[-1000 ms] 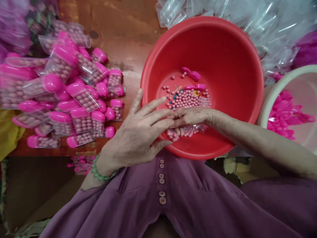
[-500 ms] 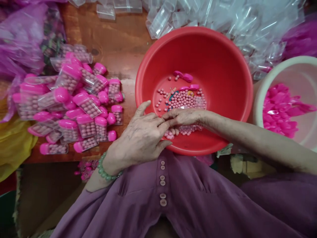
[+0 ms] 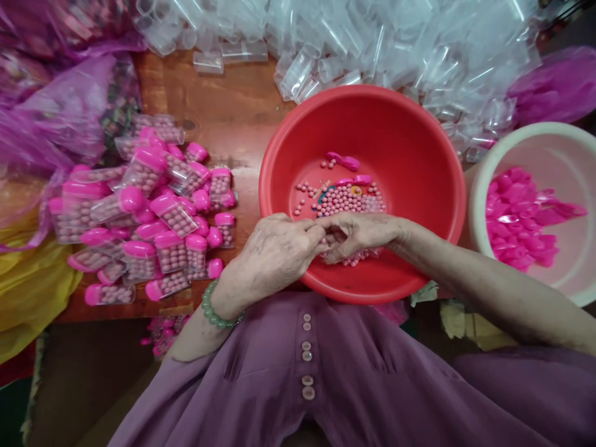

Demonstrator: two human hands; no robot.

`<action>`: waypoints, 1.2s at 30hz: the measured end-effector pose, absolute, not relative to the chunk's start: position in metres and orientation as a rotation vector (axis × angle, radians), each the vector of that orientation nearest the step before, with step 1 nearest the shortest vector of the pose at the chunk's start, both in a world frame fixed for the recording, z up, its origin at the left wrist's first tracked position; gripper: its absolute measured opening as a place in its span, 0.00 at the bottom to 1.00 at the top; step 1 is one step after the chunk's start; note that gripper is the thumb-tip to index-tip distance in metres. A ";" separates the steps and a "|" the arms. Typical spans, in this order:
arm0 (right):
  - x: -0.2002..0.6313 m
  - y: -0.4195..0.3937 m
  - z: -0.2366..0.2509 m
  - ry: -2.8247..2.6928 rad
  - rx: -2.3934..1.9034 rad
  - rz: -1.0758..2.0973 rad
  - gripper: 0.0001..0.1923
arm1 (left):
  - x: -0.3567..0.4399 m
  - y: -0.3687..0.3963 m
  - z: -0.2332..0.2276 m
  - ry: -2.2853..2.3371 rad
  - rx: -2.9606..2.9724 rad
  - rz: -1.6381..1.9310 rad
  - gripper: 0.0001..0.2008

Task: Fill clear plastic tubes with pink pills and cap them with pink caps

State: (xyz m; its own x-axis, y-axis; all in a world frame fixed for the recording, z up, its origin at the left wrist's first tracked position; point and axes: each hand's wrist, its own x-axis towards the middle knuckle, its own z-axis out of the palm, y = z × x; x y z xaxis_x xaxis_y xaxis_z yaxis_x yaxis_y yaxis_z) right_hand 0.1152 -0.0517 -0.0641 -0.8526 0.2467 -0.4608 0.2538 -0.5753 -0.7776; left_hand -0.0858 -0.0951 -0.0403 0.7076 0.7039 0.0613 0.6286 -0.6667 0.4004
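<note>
Over the near side of a red basin [image 3: 419, 155], my left hand [image 3: 279, 251] and my right hand [image 3: 365, 236] meet at the fingertips. My left hand, with a green bead bracelet above it, has its fingers bent together. The fingers of my right hand curl in towards it. Whatever lies between them is hidden by the fingers. Pink beads [image 3: 344, 200] cover part of the basin floor beneath and beyond my hands. A few bright pink caps [image 3: 347, 162] lie among loose beads there.
Left on the wooden table [image 3: 209, 93] is a heap of bead-filled clear bottles with pink caps [image 3: 174, 214]. Empty clear bottles [image 3: 298, 71] are piled at the back. A white bucket [image 3: 477, 205] of pink pieces stands right; purple bags [image 3: 69, 118] and yellow plastic lie left.
My left hand's thumb and index finger, spread apart before, have drawn in. My right hand has turned, its thumb now showing on the near side. The whole view has shifted slightly.
</note>
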 end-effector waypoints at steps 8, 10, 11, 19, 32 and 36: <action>0.116 -0.052 -0.039 1.740 0.989 -2.471 0.11 | -0.093 -0.089 -0.036 0.926 2.413 0.482 0.23; 0.122 -0.052 -0.034 1.715 1.037 -2.487 0.10 | -0.095 -0.087 -0.037 0.857 2.339 0.553 0.21; 0.125 -0.052 -0.032 1.697 1.063 -2.492 0.10 | -0.095 -0.087 -0.038 0.843 2.292 0.594 0.18; 0.129 -0.074 -0.019 1.900 1.313 -2.400 0.18 | -0.077 -0.096 -0.042 0.830 1.907 0.920 0.07; 0.129 -0.090 -0.017 3.052 1.759 -1.576 0.21 | -0.067 -0.101 -0.036 0.817 1.343 0.956 0.07; 0.126 -0.088 -0.020 3.213 1.571 -1.532 0.18 | -0.065 -0.098 -0.035 0.802 1.224 0.944 0.10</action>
